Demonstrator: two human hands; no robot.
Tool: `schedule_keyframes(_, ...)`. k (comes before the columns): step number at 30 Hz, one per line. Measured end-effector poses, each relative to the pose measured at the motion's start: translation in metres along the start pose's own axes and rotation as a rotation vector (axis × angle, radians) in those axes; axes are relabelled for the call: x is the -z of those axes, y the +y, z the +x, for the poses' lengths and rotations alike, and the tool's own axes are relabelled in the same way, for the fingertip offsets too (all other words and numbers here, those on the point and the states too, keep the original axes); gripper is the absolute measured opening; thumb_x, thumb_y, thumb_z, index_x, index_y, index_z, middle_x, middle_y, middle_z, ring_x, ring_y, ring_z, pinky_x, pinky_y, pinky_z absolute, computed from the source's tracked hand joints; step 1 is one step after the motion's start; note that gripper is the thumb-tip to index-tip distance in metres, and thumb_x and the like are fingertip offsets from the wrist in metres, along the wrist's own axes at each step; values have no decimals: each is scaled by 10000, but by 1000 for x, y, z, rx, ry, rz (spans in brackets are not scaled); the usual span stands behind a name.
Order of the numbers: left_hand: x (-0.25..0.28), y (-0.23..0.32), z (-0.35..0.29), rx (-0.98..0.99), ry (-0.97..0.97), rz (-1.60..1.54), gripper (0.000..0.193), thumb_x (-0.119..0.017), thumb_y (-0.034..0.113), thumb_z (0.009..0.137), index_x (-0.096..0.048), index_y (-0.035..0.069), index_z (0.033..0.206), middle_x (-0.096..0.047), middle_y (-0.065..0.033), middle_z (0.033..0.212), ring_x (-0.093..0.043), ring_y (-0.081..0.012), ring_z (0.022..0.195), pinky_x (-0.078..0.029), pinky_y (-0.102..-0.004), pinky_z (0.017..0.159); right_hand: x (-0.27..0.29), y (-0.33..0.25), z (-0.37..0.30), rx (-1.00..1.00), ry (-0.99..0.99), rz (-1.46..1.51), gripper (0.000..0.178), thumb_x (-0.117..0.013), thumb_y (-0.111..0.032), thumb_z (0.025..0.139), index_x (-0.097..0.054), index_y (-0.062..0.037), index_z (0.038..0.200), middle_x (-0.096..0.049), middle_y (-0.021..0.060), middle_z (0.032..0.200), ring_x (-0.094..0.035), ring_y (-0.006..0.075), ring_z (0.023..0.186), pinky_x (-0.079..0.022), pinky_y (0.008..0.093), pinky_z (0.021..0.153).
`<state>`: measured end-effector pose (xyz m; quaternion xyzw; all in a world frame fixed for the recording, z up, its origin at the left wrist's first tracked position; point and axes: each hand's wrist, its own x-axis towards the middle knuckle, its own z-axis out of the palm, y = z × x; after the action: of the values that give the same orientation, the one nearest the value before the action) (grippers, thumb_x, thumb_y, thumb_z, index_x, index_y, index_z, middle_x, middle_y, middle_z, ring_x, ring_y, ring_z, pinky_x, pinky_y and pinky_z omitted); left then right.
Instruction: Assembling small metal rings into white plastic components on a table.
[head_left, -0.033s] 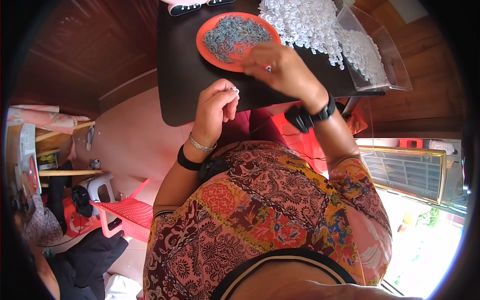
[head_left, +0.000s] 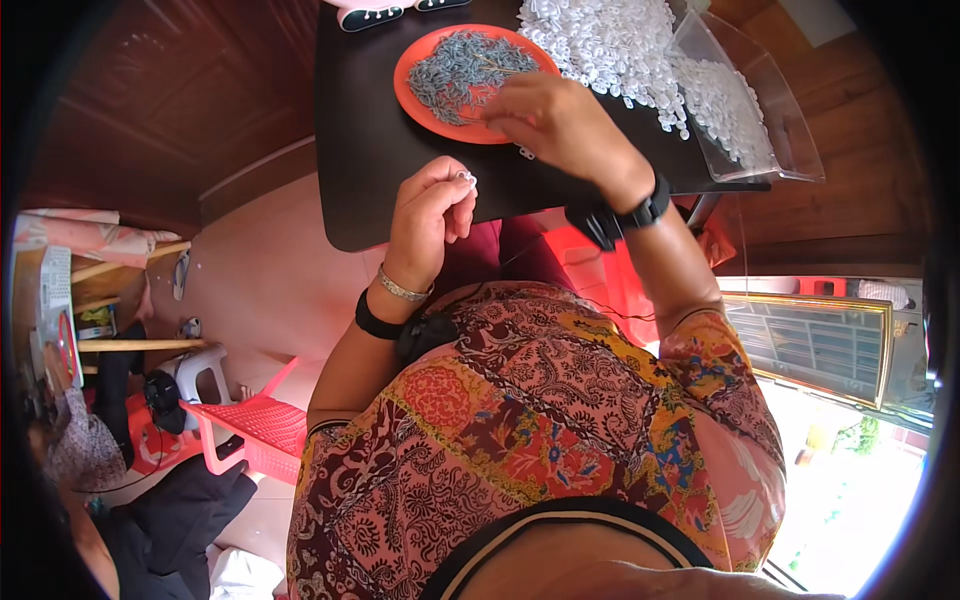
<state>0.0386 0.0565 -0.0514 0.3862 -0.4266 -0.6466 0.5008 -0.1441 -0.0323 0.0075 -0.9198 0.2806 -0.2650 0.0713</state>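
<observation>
My left hand point(head_left: 432, 205) is closed near the table's front edge, with a small white plastic piece point(head_left: 466, 178) pinched between thumb and forefinger. My right hand point(head_left: 555, 120) hovers at the near right rim of a round orange plate point(head_left: 410, 105). Its fingers are drawn together in a pinch; what is between them, if anything, I cannot make out. A heap of small grey metal pieces point(head_left: 455, 75) lies on the plate, with a thin tan stick point(head_left: 497, 66) among them. One loose white piece point(head_left: 526, 153) rests on the table below my right hand.
A big pile of small white plastic pieces point(head_left: 610, 50) covers the far right of the dark table point(head_left: 360, 150). Beside it stands a clear bin point(head_left: 790, 140) with more inside. A pink item point(head_left: 385, 12) sits at the far edge. On the left are a red plastic chair point(head_left: 250, 425) and another person point(head_left: 90, 440).
My right hand has shifted slightly, uncovering more of the loose white piece beneath it. My left hand stays put.
</observation>
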Motion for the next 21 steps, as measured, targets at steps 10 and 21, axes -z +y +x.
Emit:
schedule_keyframes(10,-3,-1,1,23,21,-53,195,-470,158,872,-483,63,702,-446,13,557,-407,-70,462,-286,-213,423,-38,51,35,134,-299,-275,106,-616,-157,761,-667,-101,836,-647,113,813,-631,325,776,-494,433,656)
schedule_keyframes(21,-3,-6,0,-7,8,-5,173,-466,178,894,-499,58,773,-462,-2,591,-409,-77,481,-281,-205,434,-31,41,24,-43,-141,-50,123,-573,-127,824,-614,-43,904,-646,142,797,-628,322,763,-491,419,667)
